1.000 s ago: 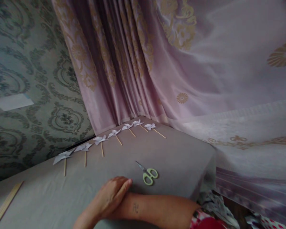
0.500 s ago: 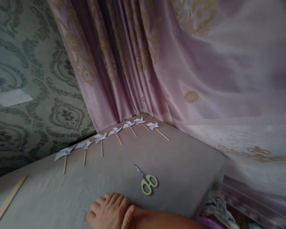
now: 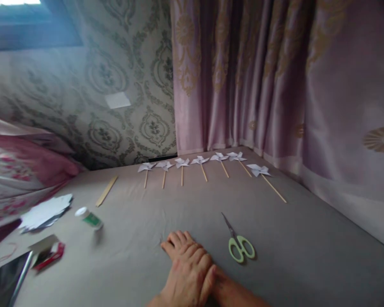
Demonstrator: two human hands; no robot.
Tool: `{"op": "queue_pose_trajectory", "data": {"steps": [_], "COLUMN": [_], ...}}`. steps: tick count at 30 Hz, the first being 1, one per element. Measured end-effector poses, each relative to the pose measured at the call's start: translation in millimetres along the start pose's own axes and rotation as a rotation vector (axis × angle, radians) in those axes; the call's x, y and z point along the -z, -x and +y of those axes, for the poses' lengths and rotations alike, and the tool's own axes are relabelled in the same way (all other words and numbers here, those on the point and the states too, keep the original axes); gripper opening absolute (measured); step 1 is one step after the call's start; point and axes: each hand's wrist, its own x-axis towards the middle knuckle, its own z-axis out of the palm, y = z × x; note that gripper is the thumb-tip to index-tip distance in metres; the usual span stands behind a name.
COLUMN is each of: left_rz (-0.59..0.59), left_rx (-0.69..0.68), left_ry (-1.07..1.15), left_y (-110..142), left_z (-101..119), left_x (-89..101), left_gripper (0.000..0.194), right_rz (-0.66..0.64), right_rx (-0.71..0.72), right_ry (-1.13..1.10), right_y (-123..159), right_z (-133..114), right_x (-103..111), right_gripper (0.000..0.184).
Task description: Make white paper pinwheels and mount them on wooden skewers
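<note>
My left hand (image 3: 190, 270) lies across the back of my right hand and wrist, its fingers wrapped over them. Under it, my right hand (image 3: 176, 242) rests palm down on the grey sheet with nothing in it; its fingers show only in part and lie on the cloth. To the right of my hands are scissors (image 3: 238, 243) with light green handles, blades pointing away. Beyond them, several white paper pinwheels (image 3: 200, 160) on thin wooden sticks form a row along the far edge.
Wooden sticks (image 3: 106, 192) lie at left. Nearer are a glue stick (image 3: 90, 218) with white cap, a pile of white paper (image 3: 46, 212), a small red-edged box (image 3: 49, 253) and a dark tablet or phone (image 3: 8, 281). Pink curtains (image 3: 208, 106) hang behind; bedding (image 3: 25, 170) is far left.
My view has swung left, bringing the glue stick, paper, box and dark device into sight. My left hand still covers my right. The pinwheels and scissors appear unmoved on the sheet.
</note>
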Motion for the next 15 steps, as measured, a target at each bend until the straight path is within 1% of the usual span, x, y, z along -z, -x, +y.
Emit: {"op": "queue_pose_trajectory", "data": {"steps": [2,4,6,8,10,12,14,15], "left_rz": [-0.001,-0.02,-0.042,-0.053,-0.035,0.009,0.058,0.092], "left_rx": [-0.005,-0.008,-0.009,-0.011,-0.022,-0.056,-0.08,-0.059], "left_ry": [-0.003,-0.013,-0.025,-0.027,-0.015,0.002,0.03,0.056], "left_y": [5,11,15,19,23,28,39,46], "left_z": [-2,-4,-4,-4,-4,-5,-9,-13], "left_x": [-3.4,-6.0,-5.6,-0.7,9.3,23.8,40.6,48.9], "left_gripper": [0.026,0.027,0.028,0.03,0.033,0.035,0.034,0.033], "right_rz": [0.035,0.06,0.043,-0.019,-0.082,-0.134,-0.22,-0.288], "right_rx": [-0.017,0.007,0.029,0.003,-0.02,0.008,0.041,0.033], "right_ry": [-0.015,-0.091,-0.19,-0.298,-0.385,-0.513,-0.772,-0.928], "right_y": [2,5,8,10,11,10,6,3], "right_z": [-1,-1,1,3,7,12,16,16], "right_x": [-2,-1,2,7,14,24,42,53], "right_gripper": [0.018,0.019,0.024,0.027,0.026,0.019,0.01,0.014]}}
